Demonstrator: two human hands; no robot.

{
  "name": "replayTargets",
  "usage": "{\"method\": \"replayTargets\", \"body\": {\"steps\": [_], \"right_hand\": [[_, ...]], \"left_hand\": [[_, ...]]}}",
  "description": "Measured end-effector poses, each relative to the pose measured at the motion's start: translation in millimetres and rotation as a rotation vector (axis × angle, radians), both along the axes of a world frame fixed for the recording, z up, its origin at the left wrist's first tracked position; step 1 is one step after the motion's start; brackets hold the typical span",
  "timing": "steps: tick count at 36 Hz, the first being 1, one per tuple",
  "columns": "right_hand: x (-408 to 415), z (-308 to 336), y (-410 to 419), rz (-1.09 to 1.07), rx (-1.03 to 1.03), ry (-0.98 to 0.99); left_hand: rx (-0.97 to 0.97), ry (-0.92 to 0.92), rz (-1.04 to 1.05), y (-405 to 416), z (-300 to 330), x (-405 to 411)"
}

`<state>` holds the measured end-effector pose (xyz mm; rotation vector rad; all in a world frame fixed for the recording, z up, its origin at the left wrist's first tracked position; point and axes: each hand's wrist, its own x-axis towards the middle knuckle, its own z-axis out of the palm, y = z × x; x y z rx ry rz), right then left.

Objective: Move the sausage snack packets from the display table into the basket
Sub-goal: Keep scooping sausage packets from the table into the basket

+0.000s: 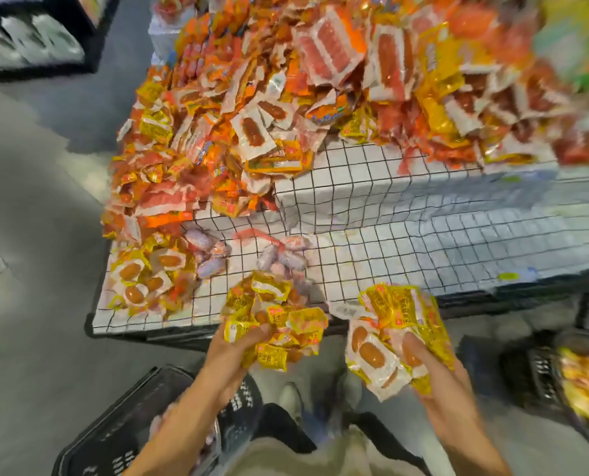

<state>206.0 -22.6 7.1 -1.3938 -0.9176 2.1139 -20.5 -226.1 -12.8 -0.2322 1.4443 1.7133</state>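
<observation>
Two hands (233,352) (434,372) full of yellow packets (274,324).

- The small yellow plastic snack packets (275,324) in the left hand (233,352) have red squares with writing, too blurry to read.
- The yellow packets with clear windows (397,314) in the right hand (434,379) carry dark letters, perhaps Chinese, but none can be read.
- No words in the orange and white packet pile (251,108) are clear.
</observation>
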Motion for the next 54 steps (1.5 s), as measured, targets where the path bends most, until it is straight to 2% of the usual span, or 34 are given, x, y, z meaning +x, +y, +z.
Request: {"method": "replayTargets", "body": {"steps": [7, 14, 22, 31, 36, 42, 54], "right_hand": [[96.6, -4.5, 8.1, -0.157, -0.022, -0.009], [189.2, -12.9, 45.2, -0.233, 0.076, 0.076], [325.3, -43.7, 94.0, -0.504, -0.016, 0.066], [458.4, -62.4, 129.2, -0.758, -0.116, -0.003], [488.3, -66.5, 148.1, -0.921, -0.203, -0.042], [490.8, -80.9, 179.6, -1.095, -0.307, -0.026], [481.8, -130.3, 313.4, -1.335, -0.483, -0.194]], "left_hand": [[0.081, 0.011, -0.246, 63.7, 6.6, 53.9], [0.115, 0.043, -0.475, 140.8, -13.1, 121.7], [0.08, -0.024, -0.632, 247.9, -37.1, 240.0], [-0.009, -0.002, -0.737, 363.0, -43.9, 377.4], [0.009, -0.013, -0.875, 418.3, -53.2, 414.1], [-0.119, -0.061, -0.978, 492.2, -81.5, 433.8], [-0.279, -0.061, -1.215, 683.8, -156.5, 468.6]]}}
